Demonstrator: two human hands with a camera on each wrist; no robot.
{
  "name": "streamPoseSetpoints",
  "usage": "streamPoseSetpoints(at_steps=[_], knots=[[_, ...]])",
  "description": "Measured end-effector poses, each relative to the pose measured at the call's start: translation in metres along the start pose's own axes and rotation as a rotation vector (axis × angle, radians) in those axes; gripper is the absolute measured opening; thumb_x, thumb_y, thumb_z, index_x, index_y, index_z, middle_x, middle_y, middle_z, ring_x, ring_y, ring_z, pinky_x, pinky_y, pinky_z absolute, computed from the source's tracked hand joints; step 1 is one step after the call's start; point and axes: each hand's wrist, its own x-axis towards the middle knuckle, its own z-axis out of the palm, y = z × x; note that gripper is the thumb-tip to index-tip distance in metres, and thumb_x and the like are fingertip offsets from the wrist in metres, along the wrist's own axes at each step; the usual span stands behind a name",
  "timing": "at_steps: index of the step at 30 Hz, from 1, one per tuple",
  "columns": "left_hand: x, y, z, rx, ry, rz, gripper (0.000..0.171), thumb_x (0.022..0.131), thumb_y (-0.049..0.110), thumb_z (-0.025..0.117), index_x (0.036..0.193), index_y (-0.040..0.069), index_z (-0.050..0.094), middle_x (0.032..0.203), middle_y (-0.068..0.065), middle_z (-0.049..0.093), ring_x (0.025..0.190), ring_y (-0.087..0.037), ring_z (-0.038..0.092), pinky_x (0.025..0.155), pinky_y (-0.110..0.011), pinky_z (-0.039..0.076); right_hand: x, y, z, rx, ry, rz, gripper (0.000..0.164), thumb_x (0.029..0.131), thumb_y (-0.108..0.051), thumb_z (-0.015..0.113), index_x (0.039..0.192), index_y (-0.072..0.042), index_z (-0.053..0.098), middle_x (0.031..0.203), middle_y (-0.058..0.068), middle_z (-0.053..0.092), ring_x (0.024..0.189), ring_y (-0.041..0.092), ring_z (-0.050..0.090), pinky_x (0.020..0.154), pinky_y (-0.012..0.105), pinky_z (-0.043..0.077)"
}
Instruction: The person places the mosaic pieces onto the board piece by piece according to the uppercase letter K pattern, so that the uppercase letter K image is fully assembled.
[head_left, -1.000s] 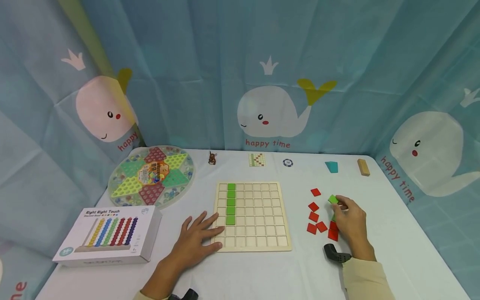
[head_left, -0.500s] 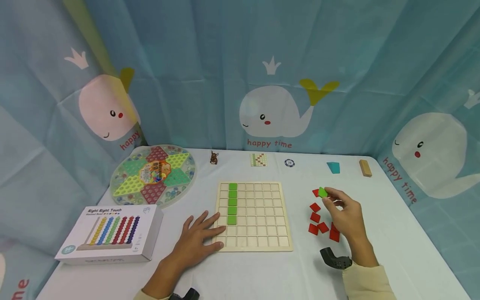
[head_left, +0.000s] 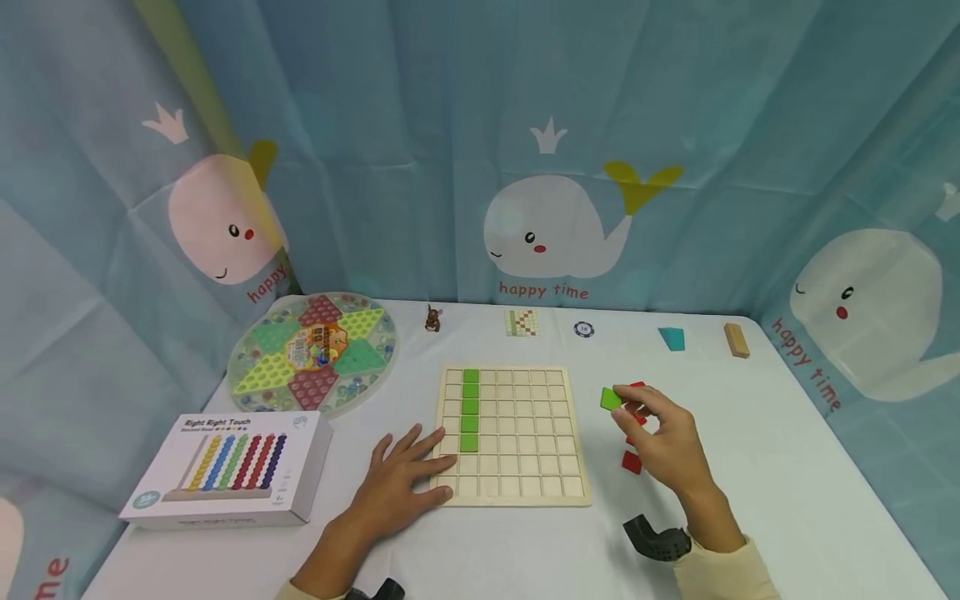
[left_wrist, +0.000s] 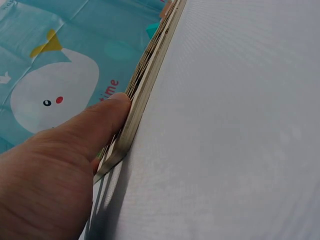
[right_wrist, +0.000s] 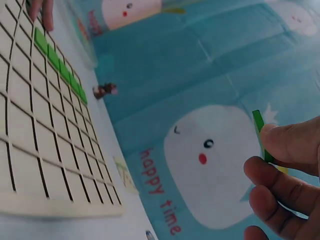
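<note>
My right hand (head_left: 667,442) pinches a green square tile (head_left: 611,399) between thumb and fingertips, to the right of the wooden grid board (head_left: 532,504). In the right wrist view that tile (right_wrist: 262,136) shows edge-on in the fingers. Several green tiles (head_left: 469,407) fill part of the board's second column from the left, starting at the far row. My left hand (head_left: 401,487) lies with spread fingers on the board's near left corner; its thumb (left_wrist: 100,122) touches the edge in the left wrist view. Red square tiles (head_left: 632,462) lie on the table, partly hidden by my right hand.
A white bead-toy box (head_left: 225,467) and a round star-patterned game board (head_left: 315,350) stand at left. Along the back sit a small brown figurine (head_left: 432,318), a pattern card (head_left: 522,322), a chip (head_left: 583,329), a teal piece (head_left: 672,338) and a wooden block (head_left: 737,340).
My right hand has lifted the green tile off the area by the red tiles and carried it left toward the board. My left hand stays in place on the board.
</note>
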Motion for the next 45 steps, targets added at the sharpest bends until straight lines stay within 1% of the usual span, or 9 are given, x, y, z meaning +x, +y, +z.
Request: streamPoseSetpoints(at_steps=[3,7,9,16,24,29,35,40,45], knots=[[0.0,0.0,0.002,-0.001,-0.001,0.003,0.045,0.083,0.049,0.07,0.121,0.024,0.071,0.146,0.002,0.045,0.139,-0.035,0.028,0.106,-0.063,0.008,-0.002,-0.008,0.007,0.013,-0.03,-0.01,0.037,0.079,0.008,0.075,0.115,0.001,0.067,0.098,0.005,0.066,0.088,0.021,0.054,0.075,0.014,0.044],[-0.001,0.0,0.001,0.0,-0.023,-0.018,0.046,0.083,0.05,0.07,0.122,0.025,0.069,0.148,0.005,0.042,0.14,-0.032,0.025,0.107,-0.061,0.006,-0.001,-0.022,0.02,0.027,-0.064,-0.039,0.038,0.076,0.008,0.077,0.113,-0.001,0.068,0.099,0.004,0.067,0.088,0.023,0.056,0.078,0.016,0.043],[-0.001,0.0,0.001,0.0,-0.029,-0.022,0.047,0.083,0.049,0.07,0.123,0.026,0.069,0.148,0.006,0.041,0.141,-0.031,0.025,0.108,-0.06,0.005,0.0,-0.027,0.026,0.038,-0.081,-0.051,0.039,0.076,0.008,0.077,0.112,-0.004,0.069,0.099,0.001,0.067,0.087,0.021,0.056,0.078,0.017,0.044],[0.0,-0.002,0.001,0.008,0.0,0.006,0.046,0.081,0.047,0.072,0.121,0.024,0.07,0.147,0.003,0.044,0.139,-0.033,0.028,0.107,-0.062,0.008,0.0,-0.032,0.053,0.048,-0.164,-0.059,0.036,0.08,0.0,0.077,0.114,-0.007,0.069,0.104,-0.007,0.067,0.09,0.016,0.058,0.073,0.039,0.053],[0.001,-0.001,0.001,-0.001,-0.017,-0.017,0.046,0.082,0.047,0.072,0.122,0.025,0.07,0.148,0.005,0.042,0.14,-0.031,0.026,0.107,-0.06,0.007,-0.001,-0.038,0.081,0.102,-0.251,-0.07,0.033,0.08,-0.001,0.077,0.112,-0.005,0.069,0.102,-0.007,0.067,0.088,0.015,0.058,0.073,0.038,0.052],[0.0,0.0,0.0,0.009,-0.011,-0.015,0.045,0.082,0.046,0.072,0.121,0.025,0.07,0.147,0.004,0.043,0.139,-0.032,0.027,0.107,-0.061,0.007,-0.004,-0.04,0.097,0.079,-0.289,-0.055,0.032,0.08,-0.002,0.077,0.111,-0.008,0.07,0.098,-0.01,0.066,0.086,0.011,0.058,0.07,0.038,0.051],[0.001,0.0,-0.001,0.019,-0.021,-0.016,0.045,0.082,0.047,0.071,0.122,0.026,0.069,0.147,0.004,0.043,0.14,-0.032,0.027,0.108,-0.061,0.007,-0.006,-0.042,0.116,0.08,-0.34,-0.063,0.03,0.079,-0.002,0.077,0.108,-0.004,0.07,0.098,-0.003,0.068,0.083,0.016,0.06,0.071,0.035,0.051],[0.001,0.0,-0.001,0.022,-0.022,-0.013,0.046,0.082,0.049,0.071,0.123,0.027,0.069,0.148,0.005,0.042,0.14,-0.031,0.026,0.108,-0.06,0.007,-0.01,-0.041,0.131,0.101,-0.379,-0.061,0.026,0.081,-0.002,0.076,0.106,-0.002,0.07,0.096,0.0,0.068,0.082,0.013,0.06,0.071,0.03,0.051],[0.001,0.0,-0.002,0.03,-0.03,-0.006,0.046,0.083,0.049,0.07,0.123,0.027,0.069,0.148,0.004,0.042,0.14,-0.031,0.026,0.107,-0.061,0.007,-0.016,-0.037,0.143,0.117,-0.415,-0.032,0.026,0.081,-0.002,0.075,0.106,-0.001,0.07,0.094,0.003,0.069,0.081,0.011,0.058,0.072,0.029,0.05]])
